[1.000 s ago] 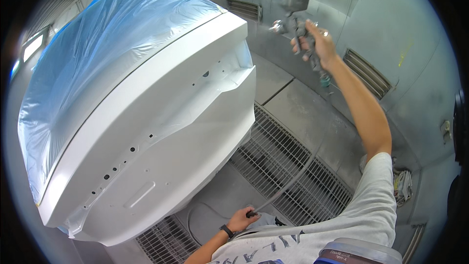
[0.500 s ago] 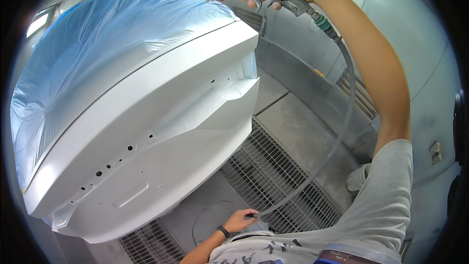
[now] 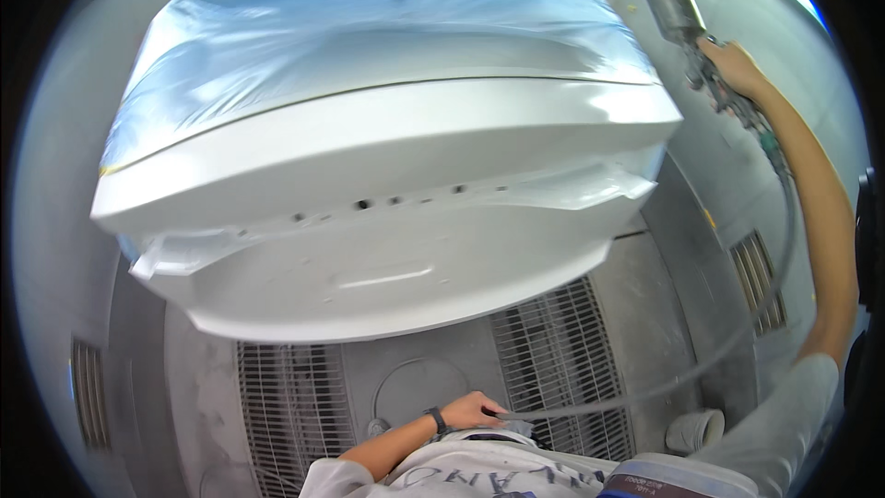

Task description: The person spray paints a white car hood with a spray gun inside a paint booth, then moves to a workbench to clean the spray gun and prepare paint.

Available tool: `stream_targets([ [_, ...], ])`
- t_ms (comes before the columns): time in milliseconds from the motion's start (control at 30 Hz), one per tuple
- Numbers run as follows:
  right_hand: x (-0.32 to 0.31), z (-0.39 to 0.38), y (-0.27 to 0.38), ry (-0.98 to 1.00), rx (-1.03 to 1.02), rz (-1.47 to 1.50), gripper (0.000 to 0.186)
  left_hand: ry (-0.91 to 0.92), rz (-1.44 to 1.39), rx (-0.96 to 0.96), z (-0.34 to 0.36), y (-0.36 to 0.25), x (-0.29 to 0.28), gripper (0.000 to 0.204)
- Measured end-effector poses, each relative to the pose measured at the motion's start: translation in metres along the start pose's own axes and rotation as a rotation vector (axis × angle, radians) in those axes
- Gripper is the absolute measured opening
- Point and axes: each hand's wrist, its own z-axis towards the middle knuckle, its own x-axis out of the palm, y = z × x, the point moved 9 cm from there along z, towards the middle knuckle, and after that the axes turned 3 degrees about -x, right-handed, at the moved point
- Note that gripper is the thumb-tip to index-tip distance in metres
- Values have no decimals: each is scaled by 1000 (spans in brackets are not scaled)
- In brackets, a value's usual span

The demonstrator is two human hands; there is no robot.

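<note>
A paint spray gun (image 3: pixel 711 65) with a metal cup on top is gripped in my right hand (image 3: pixel 733 69), held out to the upper right on a stretched arm. From its handle, a grey air hose (image 3: pixel 682 378) hangs and curves down to my left hand (image 3: pixel 473 409), whose fingers are closed round it close to my waist. In front of me is a white car trunk lid (image 3: pixel 415 249) with several small dark holes along its recess. Blue masking film (image 3: pixel 387 18) covers the area behind its upper edge. The gun stands off the lid's right end without touching it.
Two floor grates (image 3: pixel 295 406) run beneath the lid, left and right. Wall vents (image 3: pixel 758 281) sit low on both sides. A thin cable or hose (image 3: pixel 378 387) loops on the floor between the grates. A light-coloured shoe (image 3: pixel 694 431) shows at lower right.
My view has swung, so the lid now lies level and more central. The spray gun has gone from near the lid's upper right corner out to its right. My left hand keeps the hose.
</note>
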Motion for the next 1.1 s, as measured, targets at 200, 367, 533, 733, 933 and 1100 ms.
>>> stream_targets([
  [200,47,-98,206,99,-212,59,65,62,-38,128,-69,34,0,34],
  [367,80,-153,424,-34,-392,-285,56,26,-2,292,-148,41,-20,33],
  [533,156,-196,629,57,-669,-204,56,-70,-61,314,-214,48,-38,35],
  [733,233,-240,804,212,-1042,91,42,-215,-165,302,-255,72,-59,33],
  [933,222,-249,746,490,-869,449,40,-281,-152,145,-267,100,-65,35],
  [1100,151,-233,533,424,-457,536,47,-213,-47,155,-231,90,-56,34],
])
